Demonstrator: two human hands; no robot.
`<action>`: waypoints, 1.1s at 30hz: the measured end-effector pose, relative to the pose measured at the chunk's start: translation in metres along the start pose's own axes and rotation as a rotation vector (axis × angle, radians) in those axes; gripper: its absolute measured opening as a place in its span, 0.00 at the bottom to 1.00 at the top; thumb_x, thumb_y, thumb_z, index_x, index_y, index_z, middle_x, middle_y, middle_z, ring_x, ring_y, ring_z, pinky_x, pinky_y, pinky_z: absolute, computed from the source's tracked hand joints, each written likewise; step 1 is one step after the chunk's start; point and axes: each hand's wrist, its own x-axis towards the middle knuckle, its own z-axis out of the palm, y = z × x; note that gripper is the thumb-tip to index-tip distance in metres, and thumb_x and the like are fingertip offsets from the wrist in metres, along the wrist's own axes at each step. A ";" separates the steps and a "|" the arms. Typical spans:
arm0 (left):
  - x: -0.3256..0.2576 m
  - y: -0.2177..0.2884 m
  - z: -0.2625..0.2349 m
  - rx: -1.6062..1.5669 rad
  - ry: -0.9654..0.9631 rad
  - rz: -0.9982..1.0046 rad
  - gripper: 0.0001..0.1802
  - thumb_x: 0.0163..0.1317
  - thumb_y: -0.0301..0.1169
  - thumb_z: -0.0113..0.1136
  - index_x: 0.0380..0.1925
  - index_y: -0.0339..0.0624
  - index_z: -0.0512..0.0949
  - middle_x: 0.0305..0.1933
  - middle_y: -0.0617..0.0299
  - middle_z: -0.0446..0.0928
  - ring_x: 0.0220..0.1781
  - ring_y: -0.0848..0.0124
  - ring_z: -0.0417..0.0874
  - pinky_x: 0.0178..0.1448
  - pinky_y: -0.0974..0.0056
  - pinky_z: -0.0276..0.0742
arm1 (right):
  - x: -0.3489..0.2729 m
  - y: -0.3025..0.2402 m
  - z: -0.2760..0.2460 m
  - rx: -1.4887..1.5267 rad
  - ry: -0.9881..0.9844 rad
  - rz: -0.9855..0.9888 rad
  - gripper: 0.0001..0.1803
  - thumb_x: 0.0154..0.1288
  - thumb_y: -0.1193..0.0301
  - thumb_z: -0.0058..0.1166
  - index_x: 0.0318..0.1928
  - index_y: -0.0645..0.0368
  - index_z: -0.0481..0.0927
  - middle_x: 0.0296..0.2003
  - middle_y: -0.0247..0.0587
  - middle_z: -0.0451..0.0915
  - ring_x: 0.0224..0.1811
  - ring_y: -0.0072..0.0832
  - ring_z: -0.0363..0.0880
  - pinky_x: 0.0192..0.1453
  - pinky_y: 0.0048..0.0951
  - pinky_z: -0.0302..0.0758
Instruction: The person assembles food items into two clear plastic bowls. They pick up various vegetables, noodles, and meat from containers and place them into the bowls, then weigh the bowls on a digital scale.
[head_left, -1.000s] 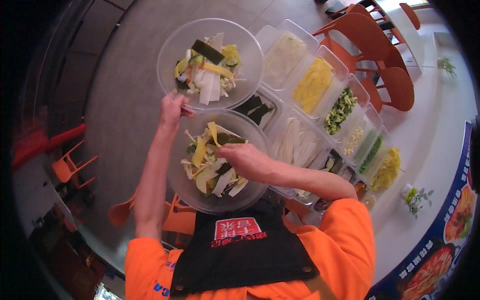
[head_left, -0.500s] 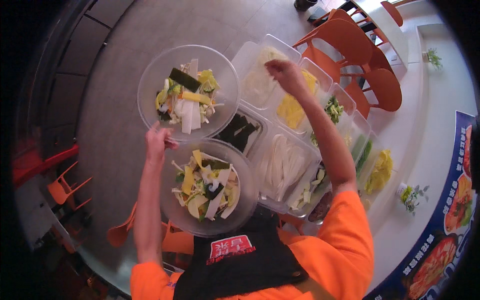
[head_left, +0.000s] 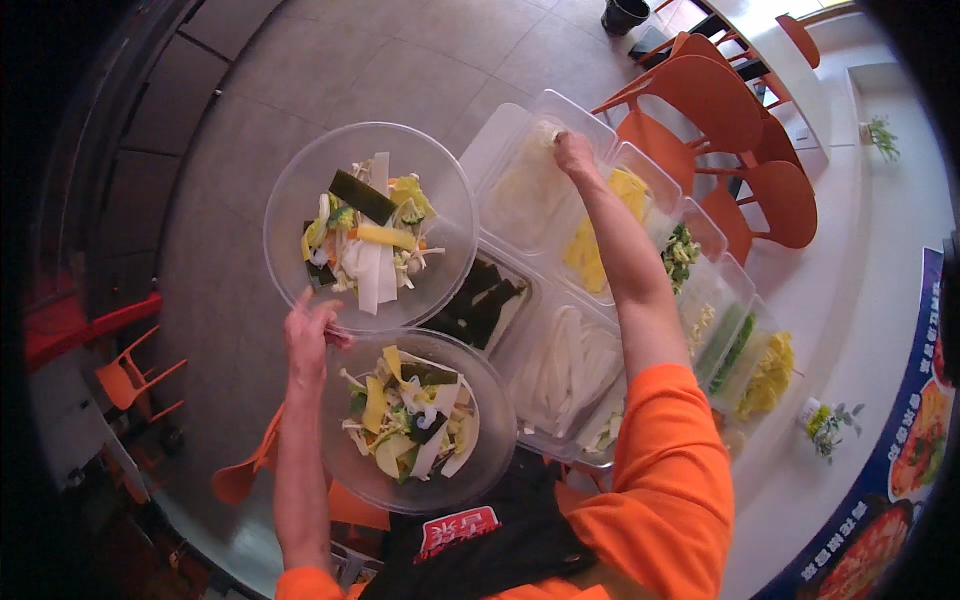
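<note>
Two clear plastic bowls hold mixed vegetables: the far bowl point(head_left: 285, 205) and the near bowl point(head_left: 500, 400), their rims meeting. In both lie broccoli, mushrooms, kelp pieces, white strips and yellow slices. My left hand point(head_left: 312, 332) is at the far bowl's near-left rim, fingers curled on it. My right hand point(head_left: 573, 155) reaches to the far end of a clear bin of pale, thin noodles point(head_left: 525, 200). Its fingers are pinched together at a whitish clump of noodles there; the fingertips are partly hidden.
Beside the bowls stand bins of dark kelp sheets point(head_left: 480, 305), wide white noodles point(head_left: 565, 360), yellow strips point(head_left: 590, 250), broccoli point(head_left: 680, 255) and yellow leaves point(head_left: 768, 375). Orange chairs point(head_left: 705, 105) stand at the far right. A potted plant point(head_left: 830, 425) sits on the white ledge.
My right hand has gone from hovering above the thin-noodle bin to its far end, with fingers closing. My left hand stays at the bowl rim. The whole view has shifted slightly.
</note>
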 end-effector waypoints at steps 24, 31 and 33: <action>-0.001 0.006 -0.007 0.042 -0.110 -0.023 0.36 0.56 0.24 0.47 0.65 0.26 0.50 0.29 0.53 0.77 0.15 0.68 0.77 0.17 0.66 0.76 | -0.117 -0.199 -0.200 0.928 -0.326 -0.351 0.20 0.62 0.64 0.58 0.51 0.63 0.78 0.41 0.43 0.82 0.36 0.28 0.82 0.41 0.26 0.79; 0.003 0.000 -0.001 0.028 -0.063 -0.035 0.38 0.54 0.24 0.49 0.65 0.22 0.48 0.37 0.46 0.79 0.14 0.68 0.76 0.16 0.66 0.76 | -0.016 -0.055 -0.051 -0.024 -0.113 0.034 0.30 0.54 0.61 0.62 0.57 0.59 0.73 0.51 0.51 0.77 0.54 0.47 0.75 0.60 0.39 0.70; 0.003 -0.003 -0.004 0.021 -0.059 -0.029 0.39 0.54 0.24 0.49 0.65 0.22 0.47 0.38 0.45 0.79 0.14 0.68 0.76 0.16 0.66 0.76 | -0.008 -0.059 -0.025 0.091 -0.129 0.176 0.28 0.55 0.66 0.59 0.59 0.52 0.71 0.55 0.51 0.74 0.59 0.44 0.71 0.62 0.38 0.69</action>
